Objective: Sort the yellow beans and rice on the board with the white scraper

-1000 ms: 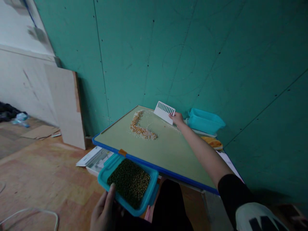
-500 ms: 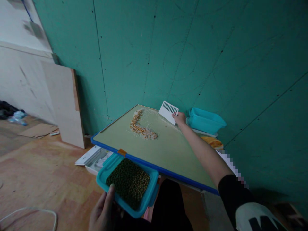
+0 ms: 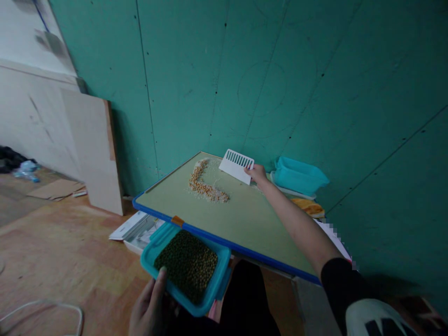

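Scraper (image 3: 236, 165), prob light stiff plastic, is being pinched at plain corner by R hand (image 3: 257, 173); L hand (image 3: 150, 310) clasping tub (image 3: 187, 266)

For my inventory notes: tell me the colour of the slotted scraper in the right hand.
White; the scraper in the right hand shows best in the head view.

Dim, flat light, soft blur, wide-angle stretching at the edges
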`<state>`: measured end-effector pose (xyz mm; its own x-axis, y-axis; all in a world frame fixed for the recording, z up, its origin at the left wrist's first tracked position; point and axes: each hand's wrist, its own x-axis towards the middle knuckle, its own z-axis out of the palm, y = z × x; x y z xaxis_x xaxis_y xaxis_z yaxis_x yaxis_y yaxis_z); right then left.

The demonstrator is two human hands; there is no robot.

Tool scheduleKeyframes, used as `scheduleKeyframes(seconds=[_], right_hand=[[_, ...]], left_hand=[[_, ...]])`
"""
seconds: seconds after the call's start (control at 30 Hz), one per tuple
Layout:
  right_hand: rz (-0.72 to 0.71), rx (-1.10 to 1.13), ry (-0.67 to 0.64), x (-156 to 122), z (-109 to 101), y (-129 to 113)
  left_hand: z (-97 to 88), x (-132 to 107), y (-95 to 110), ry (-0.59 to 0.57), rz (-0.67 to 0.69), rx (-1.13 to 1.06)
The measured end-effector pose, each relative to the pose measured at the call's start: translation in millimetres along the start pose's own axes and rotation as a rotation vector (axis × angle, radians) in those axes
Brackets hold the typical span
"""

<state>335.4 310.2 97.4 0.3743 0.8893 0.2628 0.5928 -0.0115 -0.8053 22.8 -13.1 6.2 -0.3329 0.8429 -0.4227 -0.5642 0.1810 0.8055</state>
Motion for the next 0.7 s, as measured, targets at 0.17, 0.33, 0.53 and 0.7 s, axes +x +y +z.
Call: scheduleKeyframes(seconds=[0.17,0.33,0.53,0.7], right_hand=[[0.031,0.093,-0.048,-3,5,-3],[0.049,0.152,-0.136,-10,9,-8],[0.034,0.178,-0.232,-20,7,-19],[0.034,0.218,-0.316,-39,0,-28]], left_hand=[[-2.2,1,1,0.002,-0.073,-0.037],[-4.3,3,0,-0.023,-0.099,-0.057],[-12.4,11,-3,-0.078,-0.124,-0.037],[-11.6,12,-3,-0.052,-0.072,-0.008]])
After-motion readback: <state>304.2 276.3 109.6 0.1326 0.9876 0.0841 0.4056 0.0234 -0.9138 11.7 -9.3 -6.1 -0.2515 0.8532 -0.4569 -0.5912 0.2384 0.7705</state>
